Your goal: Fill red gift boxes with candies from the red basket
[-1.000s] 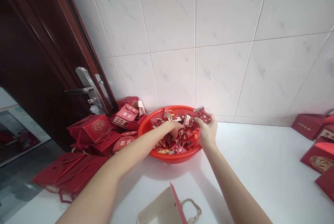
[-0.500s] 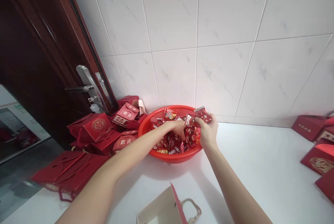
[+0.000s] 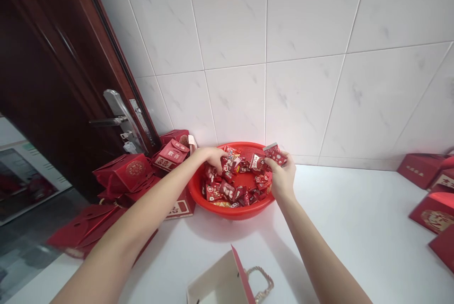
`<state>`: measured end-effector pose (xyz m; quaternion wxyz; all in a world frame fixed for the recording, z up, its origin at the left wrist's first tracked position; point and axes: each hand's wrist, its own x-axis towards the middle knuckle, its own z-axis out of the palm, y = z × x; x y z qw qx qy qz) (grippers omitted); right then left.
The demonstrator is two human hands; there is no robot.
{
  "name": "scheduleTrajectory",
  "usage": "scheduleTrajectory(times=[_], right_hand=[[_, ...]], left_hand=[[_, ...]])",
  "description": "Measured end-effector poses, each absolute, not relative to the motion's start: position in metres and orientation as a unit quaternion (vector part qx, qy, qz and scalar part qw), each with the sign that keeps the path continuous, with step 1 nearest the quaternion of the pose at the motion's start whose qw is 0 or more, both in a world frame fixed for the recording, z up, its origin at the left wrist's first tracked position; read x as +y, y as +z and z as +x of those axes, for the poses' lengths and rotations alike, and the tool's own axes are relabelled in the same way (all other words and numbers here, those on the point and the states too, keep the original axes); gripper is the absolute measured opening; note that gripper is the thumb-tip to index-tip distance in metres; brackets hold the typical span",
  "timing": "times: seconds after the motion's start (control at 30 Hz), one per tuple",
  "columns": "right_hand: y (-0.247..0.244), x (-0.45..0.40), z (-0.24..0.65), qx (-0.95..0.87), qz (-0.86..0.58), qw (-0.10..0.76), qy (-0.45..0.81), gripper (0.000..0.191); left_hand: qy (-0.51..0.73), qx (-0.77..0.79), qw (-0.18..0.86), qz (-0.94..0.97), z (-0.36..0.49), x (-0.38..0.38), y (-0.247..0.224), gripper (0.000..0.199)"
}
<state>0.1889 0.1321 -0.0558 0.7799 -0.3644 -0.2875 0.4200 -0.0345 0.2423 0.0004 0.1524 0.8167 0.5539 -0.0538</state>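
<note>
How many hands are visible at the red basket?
2: the left hand touches wrapped packets inside the red basket; the right hand holds a dotted packet near the basket's right rim. No hand seems hidden.

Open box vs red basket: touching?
Apart. The head view shows a strip of white tabletop between the open box and the near side of the red basket.
</note>
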Motion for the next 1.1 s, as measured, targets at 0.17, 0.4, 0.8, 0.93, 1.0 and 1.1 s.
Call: scheduleTrajectory(times=[0.17, 0.4, 0.8, 0.93, 1.0, 1.1], right_hand=[[-0.055, 0.132, 0.189, -0.285, -0.361, 0.781, 0.423, 0.039], [-0.052, 0.130, 0.189, -0.276, -0.362, 0.782, 0.425, 0.039], [-0.056, 0.132, 0.190, -0.287, -0.384, 0.780, 0.401, 0.040], [-0.054, 0.130, 0.189, -0.289, -0.384, 0.778, 0.404, 0.039], [-0.053, 0.129, 0.189, -0.287, -0.381, 0.780, 0.407, 0.038], [-0.054, 0.130, 0.189, -0.291, -0.379, 0.779, 0.407, 0.038]], left_hand=[[-0.095, 0.589, 0.175, 0.783, -0.046, 0.239, -0.011, 0.086], [-0.086, 0.554, 0.238, 0.793, -0.037, 0.232, -0.022, 0.076], [0.048, 0.468, 0.323, 0.821, -0.003, 0.235, -0.043, 0.074], [0.041, 0.500, 0.322, 0.803, -0.009, 0.229, -0.033, 0.071], [0.003, 0.530, 0.298, 0.794, -0.011, 0.225, -0.027, 0.077], [-0.008, 0.535, 0.255, 0.806, -0.011, 0.218, -0.022, 0.075]])
